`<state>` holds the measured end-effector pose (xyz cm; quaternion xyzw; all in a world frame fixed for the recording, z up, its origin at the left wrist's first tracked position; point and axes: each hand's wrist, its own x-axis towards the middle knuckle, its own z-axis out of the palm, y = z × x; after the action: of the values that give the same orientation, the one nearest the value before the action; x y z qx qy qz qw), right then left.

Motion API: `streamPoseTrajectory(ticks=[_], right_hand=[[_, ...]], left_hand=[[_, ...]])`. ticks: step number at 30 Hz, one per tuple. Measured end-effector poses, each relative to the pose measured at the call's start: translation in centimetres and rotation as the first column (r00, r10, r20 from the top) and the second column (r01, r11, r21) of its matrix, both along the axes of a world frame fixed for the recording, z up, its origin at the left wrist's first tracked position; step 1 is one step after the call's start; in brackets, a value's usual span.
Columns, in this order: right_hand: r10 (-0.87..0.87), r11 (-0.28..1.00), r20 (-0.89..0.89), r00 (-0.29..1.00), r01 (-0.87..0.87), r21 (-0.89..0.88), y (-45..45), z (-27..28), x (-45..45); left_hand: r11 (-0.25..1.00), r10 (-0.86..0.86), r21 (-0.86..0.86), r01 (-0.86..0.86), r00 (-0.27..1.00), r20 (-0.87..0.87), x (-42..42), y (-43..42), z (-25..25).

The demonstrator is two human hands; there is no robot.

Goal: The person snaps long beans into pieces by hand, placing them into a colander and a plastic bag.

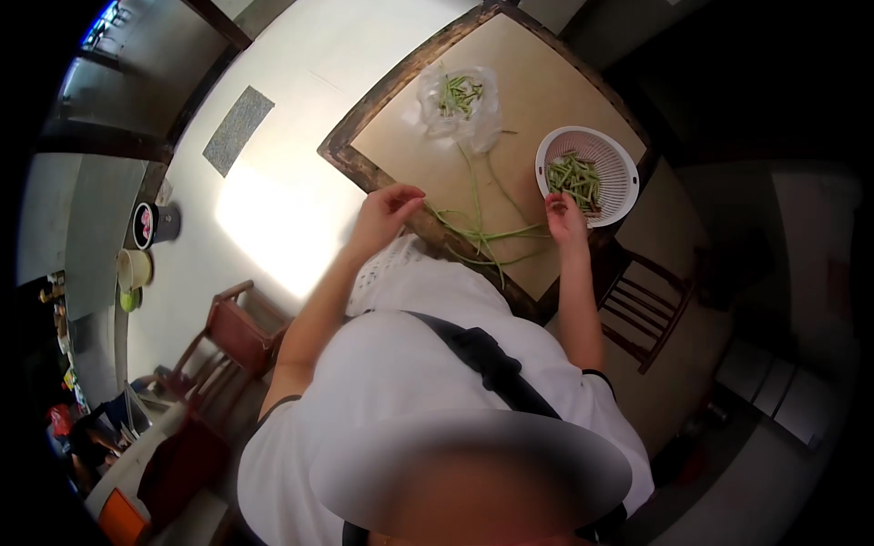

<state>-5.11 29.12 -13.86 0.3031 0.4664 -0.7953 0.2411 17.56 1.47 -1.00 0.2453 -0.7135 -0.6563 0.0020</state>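
Note:
Several long green beans [478,235] lie crossed on the near part of the table. My left hand [390,217] is at the table's left edge, thumb and fingertips pinched together at the end of one long bean. My right hand [566,218] is at the near rim of a white colander [622,162], its fingers curled closed; whether a piece is between them is too small to make out. Short cut bean pieces [575,177] lie in the colander. Farther back, a clear plastic bag [492,114] bears more short green pieces [460,95].
The table [401,136] has a dark, rough wooden border. A wooden chair [648,309] stands at its right and a reddish-brown chair [241,332] behind on the left. A grey mat [238,130] lies on the floor; bins [164,223] stand by the left wall.

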Motion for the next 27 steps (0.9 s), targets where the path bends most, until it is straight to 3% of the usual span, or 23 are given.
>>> streamPoseTrajectory(ticks=[1,2,4,6,7,8,9,10,11,12,14,15,16,18,19,21,22,25,26,27], right_hand=[[0.021,0.946,0.117,0.993,0.018,-0.325,-0.1,-0.2,0.2],[0.077,0.788,0.221,0.972,0.076,-0.611,-0.2,-0.3,0.2],[0.146,0.783,0.199,0.969,0.010,-0.622,-0.5,0.6,-0.3],[-0.149,0.930,0.099,0.984,0.174,-0.323,-0.9,2.2,-1.7],[-0.143,0.930,0.103,0.984,0.169,-0.325,-1.2,3.1,-1.8],[-0.104,0.983,-0.187,0.977,0.129,0.130,-1.4,3.9,-1.7],[-0.020,0.931,-0.325,0.945,0.137,0.340,-1.5,3.8,-1.6],[0.074,0.816,-0.417,0.906,0.185,0.548,-1.7,3.6,-1.5],[0.488,0.575,-0.552,0.676,0.227,0.786,-1.8,2.4,-1.4],[0.832,0.291,-0.433,0.347,0.391,0.873,-1.8,1.1,-1.2],[0.894,0.393,-0.335,0.298,-0.160,0.905,-5.3,-0.8,2.6],[0.947,0.258,-0.136,0.292,-0.435,0.863,-7.1,-3.2,4.8],[0.977,0.183,-0.110,0.183,-0.453,0.873,-7.7,-4.8,7.3],[0.998,0.063,-0.062,-0.014,0.101,0.993,-8.3,-3.3,10.5],[0.997,0.069,-0.067,-0.023,0.100,0.993,-8.4,-4.0,10.4],[0.986,-0.124,0.134,0.095,-0.102,0.987,-8.1,-5.7,10.5],[0.987,-0.123,0.132,0.090,-0.104,0.987,-7.9,-5.5,10.0],[0.995,0.092,-0.081,0.053,-0.261,0.961,-6.9,-4.8,8.5],[0.995,0.091,-0.079,0.054,-0.261,0.961,-6.7,-4.9,8.7],[0.998,0.036,-0.046,-0.033,-0.256,0.966,-6.5,-4.9,9.1]], left_hand=[[1.000,0.011,0.019,-0.010,1.000,-0.010,0.2,-0.1,-0.2],[0.999,0.020,0.035,-0.019,1.000,-0.021,0.4,-0.1,-0.3],[1.000,0.012,-0.004,-0.012,1.000,-0.001,0.7,0.2,-0.2],[0.999,0.004,-0.042,-0.004,1.000,0.017,0.7,0.3,-0.2],[1.000,0.019,-0.024,-0.020,1.000,-0.015,0.8,0.5,-0.4],[0.999,0.035,-0.004,-0.035,0.998,-0.047,0.8,0.6,-0.5],[0.999,0.040,-0.007,-0.040,0.998,-0.044,0.9,0.6,-0.5],[0.998,0.038,-0.042,-0.040,0.999,-0.034,0.9,0.7,-0.4],[0.996,0.039,-0.079,-0.041,0.999,-0.024,0.9,0.7,-0.4],[0.996,0.047,-0.081,-0.048,0.999,-0.023,0.9,0.8,-0.2],[0.999,0.038,-0.038,-0.037,0.999,0.020,0.9,1.0,0.3],[0.998,0.038,-0.041,-0.037,0.999,0.020,0.8,1.1,0.4],[0.998,0.039,-0.047,-0.038,0.999,0.021,0.8,1.2,0.6],[0.997,0.050,-0.060,-0.049,0.999,0.021,0.7,1.3,0.6],[0.995,0.049,-0.093,-0.046,0.998,0.028,0.7,1.3,0.5],[0.991,0.053,-0.127,-0.047,0.998,0.041,0.9,1.5,0.6],[0.985,0.043,-0.167,-0.033,0.998,0.054,0.8,1.6,0.7],[0.979,0.027,-0.205,-0.015,0.998,0.056,0.6,2.1,1.0],[0.977,0.022,-0.211,-0.014,0.999,0.036,0.5,2.3,1.1],[0.978,0.021,-0.209,-0.013,0.999,0.034,0.4,2.5,0.9]])
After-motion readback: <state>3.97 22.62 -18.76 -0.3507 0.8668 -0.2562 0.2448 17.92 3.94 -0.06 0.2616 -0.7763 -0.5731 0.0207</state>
